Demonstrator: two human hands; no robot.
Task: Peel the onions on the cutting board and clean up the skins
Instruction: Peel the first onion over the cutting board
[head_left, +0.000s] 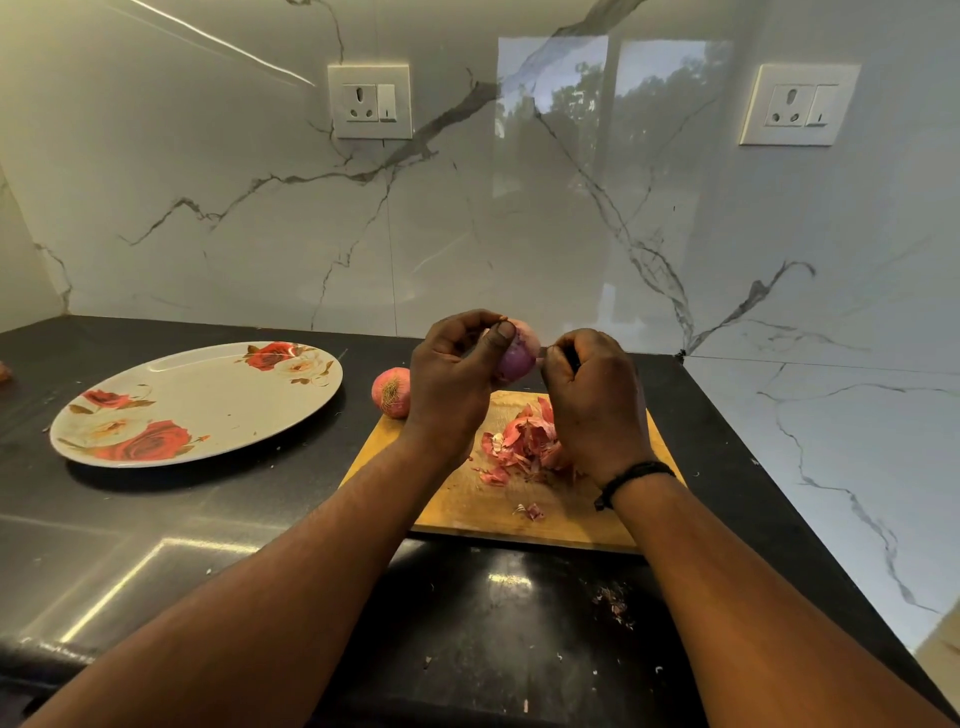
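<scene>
My left hand (457, 374) grips a partly peeled purple onion (515, 358) in the air above the far edge of the wooden cutting board (467, 499). My right hand (592, 389) is curled round a thin dark-handled tool, apparently a knife, whose tip touches the onion's right side. A pile of pink onion skins (524, 447) lies on the board under my hands, with a small scrap (531, 511) nearer me. An unpeeled onion (392, 392) sits at the board's far left corner.
A large white plate with red roses (218, 384) lies on the black counter (156, 545) to the left. Marble walls close in behind and on the right. Skin crumbs (615, 605) dot the counter in front of the board.
</scene>
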